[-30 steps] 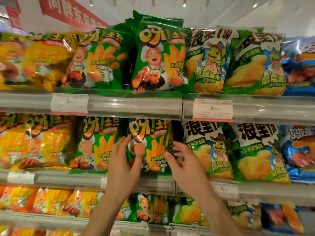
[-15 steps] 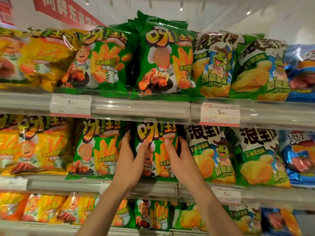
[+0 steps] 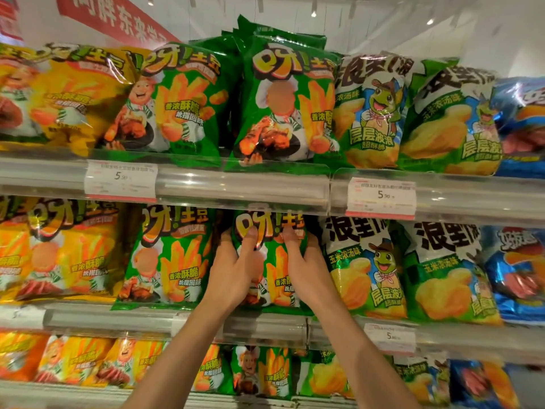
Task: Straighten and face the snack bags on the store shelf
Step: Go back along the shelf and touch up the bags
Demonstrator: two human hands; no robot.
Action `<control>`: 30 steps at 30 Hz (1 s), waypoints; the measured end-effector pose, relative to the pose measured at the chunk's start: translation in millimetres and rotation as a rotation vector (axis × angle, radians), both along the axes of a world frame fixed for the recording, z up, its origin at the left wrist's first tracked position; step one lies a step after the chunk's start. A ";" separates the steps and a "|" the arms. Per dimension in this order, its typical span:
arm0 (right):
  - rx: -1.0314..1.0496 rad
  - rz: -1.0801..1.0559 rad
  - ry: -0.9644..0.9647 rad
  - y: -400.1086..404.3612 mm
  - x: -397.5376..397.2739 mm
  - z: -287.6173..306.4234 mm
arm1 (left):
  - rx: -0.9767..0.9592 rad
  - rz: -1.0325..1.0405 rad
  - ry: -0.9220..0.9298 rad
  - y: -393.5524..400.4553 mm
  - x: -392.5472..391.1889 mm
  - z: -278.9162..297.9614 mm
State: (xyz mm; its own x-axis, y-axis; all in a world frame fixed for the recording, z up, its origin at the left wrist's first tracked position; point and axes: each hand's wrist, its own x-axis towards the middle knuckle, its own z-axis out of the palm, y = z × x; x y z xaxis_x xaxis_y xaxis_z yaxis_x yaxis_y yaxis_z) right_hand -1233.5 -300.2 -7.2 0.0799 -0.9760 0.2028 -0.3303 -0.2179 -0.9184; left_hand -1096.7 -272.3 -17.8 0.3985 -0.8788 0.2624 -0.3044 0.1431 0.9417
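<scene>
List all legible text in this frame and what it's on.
"5.90": left price tag, top shelf.
"5.90": right price tag, top shelf.
"香浓酥脆": green fries bag, top shelf.
"层层波浪": frog chip bag, top shelf.
"玉米浓汤味": frog chip bag, middle shelf.
Red banner: cropped, unreadable.
Tags' fine print: too small.

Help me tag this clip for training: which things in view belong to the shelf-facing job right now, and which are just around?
In the job:
- left hand and right hand, both with a grip on the sides of the green fries bag on the middle shelf

Just around:
- green fries bag beside it
- frog-print chip bag
- price tag
- red banner
</scene>
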 end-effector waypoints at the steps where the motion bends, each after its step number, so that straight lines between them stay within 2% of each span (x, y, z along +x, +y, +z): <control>1: 0.005 -0.002 0.001 -0.7 0.1 0.3 | 0.001 0.006 -0.007 -0.7 0.8 -0.3; 9: 0.075 0.027 -0.056 10.9 -7.8 6.7 | 0.015 -0.036 -0.004 14.1 1.9 2.2; 15: 0.022 0.004 -0.059 34.8 -27.2 -16.1 | -0.087 -0.103 -0.037 41.3 22.7 -9.1; 19: -0.033 -0.052 -0.017 62.5 -44.8 -32.3 | -0.081 -0.153 -0.100 65.7 37.6 -21.1; 24: -0.026 -0.123 0.105 97.6 -73.4 -43.7 | -0.039 -0.123 -0.132 97.0 48.8 -34.7; 30: -0.012 -0.145 0.118 112.6 -93.2 -57.1 | 0.006 -0.027 -0.051 118.1 51.5 -52.8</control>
